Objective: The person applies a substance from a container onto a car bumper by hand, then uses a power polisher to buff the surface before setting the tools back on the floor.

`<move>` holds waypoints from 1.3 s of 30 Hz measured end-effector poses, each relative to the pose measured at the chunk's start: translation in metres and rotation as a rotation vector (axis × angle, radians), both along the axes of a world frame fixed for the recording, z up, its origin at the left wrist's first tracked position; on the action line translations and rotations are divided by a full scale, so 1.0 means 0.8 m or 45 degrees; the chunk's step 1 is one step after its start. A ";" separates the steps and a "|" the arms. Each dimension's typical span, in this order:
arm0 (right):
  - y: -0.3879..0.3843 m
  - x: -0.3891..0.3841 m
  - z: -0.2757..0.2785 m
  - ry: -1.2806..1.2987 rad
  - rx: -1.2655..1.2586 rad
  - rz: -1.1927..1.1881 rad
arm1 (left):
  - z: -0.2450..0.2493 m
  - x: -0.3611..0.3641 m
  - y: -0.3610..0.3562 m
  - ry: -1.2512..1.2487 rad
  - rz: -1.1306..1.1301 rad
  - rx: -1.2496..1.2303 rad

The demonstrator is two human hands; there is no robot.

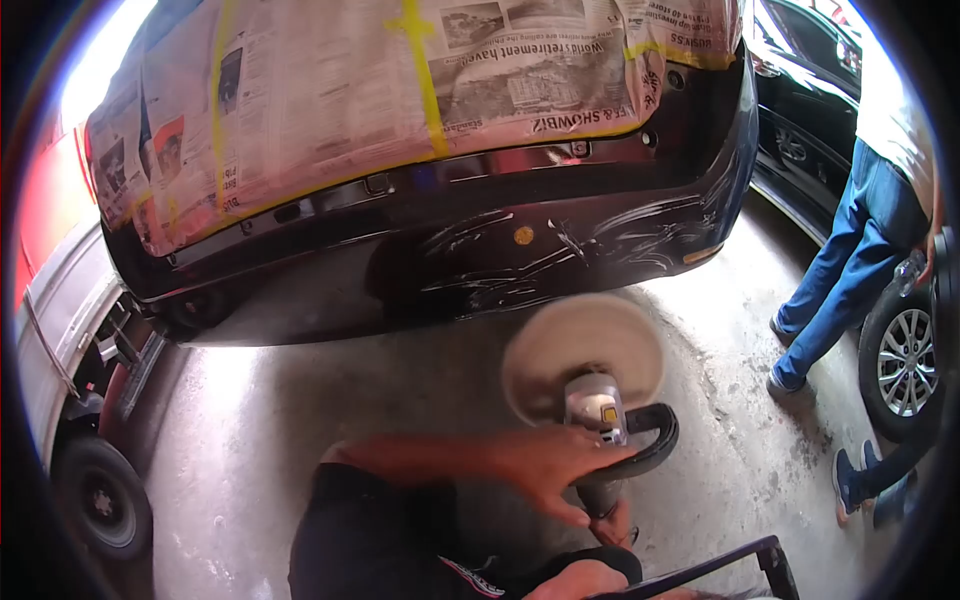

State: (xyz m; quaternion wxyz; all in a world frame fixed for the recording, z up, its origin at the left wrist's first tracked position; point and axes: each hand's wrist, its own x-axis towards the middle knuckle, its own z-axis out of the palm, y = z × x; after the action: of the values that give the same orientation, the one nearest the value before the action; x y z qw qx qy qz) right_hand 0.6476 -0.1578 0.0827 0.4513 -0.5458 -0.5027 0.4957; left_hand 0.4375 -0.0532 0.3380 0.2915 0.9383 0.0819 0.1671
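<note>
A polisher [594,405] with a large round pale pad [540,345] is held low in front of the car's rear bumper [480,255]. The pad looks smeared, as if turning. My left hand [565,465] reaches across from the left and grips the polisher at its black loop handle [660,435], thumb apart below. Around the rear grip, my right hand [615,525] is closed, partly hidden under the tool. White streaks [630,235] and a round orange spot [523,235] mark the dark bumper.
Newspaper [510,70] with yellow tape covers the car above the bumper. At left stands a vehicle with a wheel [100,500]. On the right are a person in jeans [860,240], a black car [810,120], another wheel [905,360] and a shoe [848,480].
</note>
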 end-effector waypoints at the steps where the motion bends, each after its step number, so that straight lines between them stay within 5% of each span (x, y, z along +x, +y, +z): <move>1: 0.009 0.007 0.012 -0.001 -0.008 -0.007 | 0.003 -0.005 0.000 -0.285 -0.038 0.062; 5: 0.034 -0.011 0.037 -0.083 0.011 0.056 | -0.043 -0.017 -0.016 -0.524 0.291 0.232; 7: 0.057 -0.019 0.017 -0.156 0.014 0.092 | -0.033 -0.007 -0.026 -0.513 0.803 0.332; 9: 0.075 -0.031 -0.008 -0.044 -0.222 0.280 | -0.047 -0.002 -0.032 -0.542 0.795 0.372; 12: 0.087 -0.069 -0.003 0.168 0.064 0.472 | -0.035 0.000 -0.019 -0.548 0.728 0.535; 19: 0.115 -0.098 0.038 0.203 -0.181 0.540 | -0.039 -0.045 0.018 -0.877 0.676 0.733; 21: 0.137 -0.105 0.030 0.109 0.057 0.687 | -0.034 -0.061 0.021 -0.885 0.604 0.796; 28: 0.139 -0.107 0.020 0.011 0.064 0.722 | -0.051 -0.096 0.026 -0.960 0.524 0.797; 32: 0.176 -0.073 0.133 -0.349 0.122 0.892 | -0.049 -0.121 0.009 -0.868 0.510 0.791; 39: 0.187 -0.101 0.102 -0.220 0.446 0.682 | -0.050 -0.115 -0.002 -0.931 0.757 1.020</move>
State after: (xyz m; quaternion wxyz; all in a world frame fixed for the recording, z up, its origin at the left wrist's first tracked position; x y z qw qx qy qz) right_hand 0.5671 -0.0079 0.1647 0.3477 -0.3483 -0.7424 0.4546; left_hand 0.3455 -0.0546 0.2982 -0.1332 0.7938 0.1655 0.5698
